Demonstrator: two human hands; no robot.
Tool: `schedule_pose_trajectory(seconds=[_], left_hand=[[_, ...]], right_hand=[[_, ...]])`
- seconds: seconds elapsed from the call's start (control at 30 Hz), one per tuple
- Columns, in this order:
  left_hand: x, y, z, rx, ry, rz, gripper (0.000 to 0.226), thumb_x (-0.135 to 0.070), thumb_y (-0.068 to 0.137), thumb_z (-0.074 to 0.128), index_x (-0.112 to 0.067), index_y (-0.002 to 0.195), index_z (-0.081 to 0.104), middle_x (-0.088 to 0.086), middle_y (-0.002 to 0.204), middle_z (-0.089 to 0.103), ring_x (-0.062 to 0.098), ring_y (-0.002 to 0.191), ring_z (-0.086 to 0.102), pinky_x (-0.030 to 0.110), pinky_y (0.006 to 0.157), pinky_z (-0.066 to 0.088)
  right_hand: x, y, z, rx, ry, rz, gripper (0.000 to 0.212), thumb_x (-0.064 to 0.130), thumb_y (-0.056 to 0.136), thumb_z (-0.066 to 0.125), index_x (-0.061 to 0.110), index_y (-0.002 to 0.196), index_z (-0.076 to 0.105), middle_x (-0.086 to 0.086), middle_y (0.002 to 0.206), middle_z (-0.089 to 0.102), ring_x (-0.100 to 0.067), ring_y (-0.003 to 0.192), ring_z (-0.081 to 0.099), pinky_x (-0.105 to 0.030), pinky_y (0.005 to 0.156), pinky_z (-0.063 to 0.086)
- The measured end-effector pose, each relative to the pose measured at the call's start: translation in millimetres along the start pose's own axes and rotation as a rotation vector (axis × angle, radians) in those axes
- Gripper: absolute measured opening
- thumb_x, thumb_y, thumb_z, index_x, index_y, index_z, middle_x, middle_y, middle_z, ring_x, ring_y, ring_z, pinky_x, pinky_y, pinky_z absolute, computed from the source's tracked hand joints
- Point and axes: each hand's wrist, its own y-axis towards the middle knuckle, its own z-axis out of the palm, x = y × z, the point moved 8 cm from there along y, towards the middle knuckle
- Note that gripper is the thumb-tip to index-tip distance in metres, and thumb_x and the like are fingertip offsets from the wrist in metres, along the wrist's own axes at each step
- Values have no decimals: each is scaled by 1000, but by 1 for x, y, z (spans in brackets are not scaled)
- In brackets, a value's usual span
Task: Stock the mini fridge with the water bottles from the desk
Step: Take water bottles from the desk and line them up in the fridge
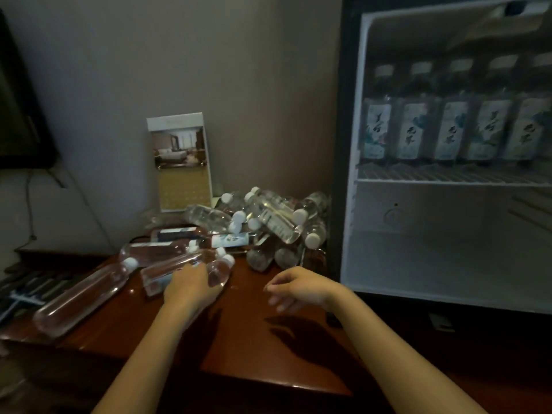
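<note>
Clear water bottles with white caps lie on the brown desk [245, 339]. A heap of bottles [274, 222] is stacked against the wall beside the mini fridge [448, 249]. Nearer me, several long bottles lie flat; my left hand [191, 286] grips one of these lying bottles [219, 271] from above. My right hand [298, 286] hovers above the desk with loosely curled fingers and holds nothing. The fridge stands open on the right. Several labelled bottles [451, 127] stand in a row on its upper wire shelf. Its lower compartment looks bare.
A hotel brochure card [179, 162] stands against the wall behind the bottles. A long bottle [80, 297] lies at the desk's left edge. A dark screen [21, 109] hangs at far left, with cables below it.
</note>
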Motion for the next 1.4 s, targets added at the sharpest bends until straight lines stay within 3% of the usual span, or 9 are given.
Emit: schedule_pose_trajectory(seconds=[0.1, 0.17, 0.33, 0.43, 0.57, 0.77, 0.97, 1.1, 1.4], left_hand=[[17, 1, 19, 50, 59, -17, 82, -51, 78, 64, -21, 143, 23, 14, 145, 33, 33, 132, 33, 40, 103, 37], [22, 3, 20, 34, -4, -46, 85, -54, 76, 65, -20, 142, 24, 13, 144, 36, 33, 131, 36, 40, 102, 37], [13, 7, 0, -14, -413, -11, 24, -36, 89, 54, -14, 94, 64, 5, 96, 65, 23, 93, 59, 34, 79, 46], [14, 9, 17, 91, -404, -19, 17, -31, 89, 56, -16, 96, 61, 0, 91, 61, 20, 92, 60, 30, 80, 47], [-2, -7, 55, 336, -822, -62, 32, -18, 99, 40, -10, 72, 55, 5, 64, 53, 14, 56, 50, 22, 50, 47], [-16, -19, 60, 424, -1075, -29, 49, -49, 90, 50, -5, 100, 67, 7, 92, 71, 18, 84, 66, 23, 64, 51], [-25, -24, 49, 400, -1349, 67, 25, -26, 88, 58, -11, 107, 62, 10, 103, 70, 23, 96, 67, 33, 81, 53], [-35, -31, 41, 418, -1464, 188, 43, -20, 79, 62, -15, 120, 53, 9, 115, 66, 25, 106, 64, 41, 91, 50], [-60, -44, 42, 425, -1619, 244, 60, -15, 71, 65, -16, 128, 45, 16, 119, 61, 31, 108, 62, 41, 81, 52]], right_hand=[[1, 28, 33, -21, 128, 48, 26, 24, 96, 50, 12, 119, 54, 1, 84, 61, -8, 66, 57, -20, 63, 47], [-1, 39, 51, -29, 195, 75, 26, 23, 96, 50, 13, 120, 51, 0, 82, 59, -7, 64, 55, -19, 60, 46], [-7, 51, 57, -167, 408, 109, 30, 22, 97, 48, 4, 121, 49, -4, 77, 53, -10, 58, 50, -18, 53, 41], [-14, 52, 48, -213, 442, 134, 27, 17, 96, 49, -2, 113, 55, -6, 74, 56, -12, 56, 52, -19, 53, 43], [-20, 48, 45, -223, 510, 133, 30, 13, 93, 53, 1, 120, 55, -11, 96, 67, -18, 77, 64, -23, 62, 51], [-11, 42, 47, -111, 582, 37, 48, 0, 87, 55, 15, 133, 51, -10, 115, 65, -27, 101, 63, -32, 83, 53], [0, 29, 37, -106, 722, -140, 76, -20, 77, 53, 22, 139, 43, -8, 125, 53, -26, 107, 59, -37, 77, 56], [2, 21, 33, -47, 728, -187, 90, -20, 74, 59, 29, 145, 32, -12, 135, 48, -29, 116, 55, -42, 88, 53], [-5, -9, 28, -39, 534, -252, 90, -3, 80, 65, 38, 146, 19, -4, 128, 57, -23, 116, 58, -46, 97, 48]])
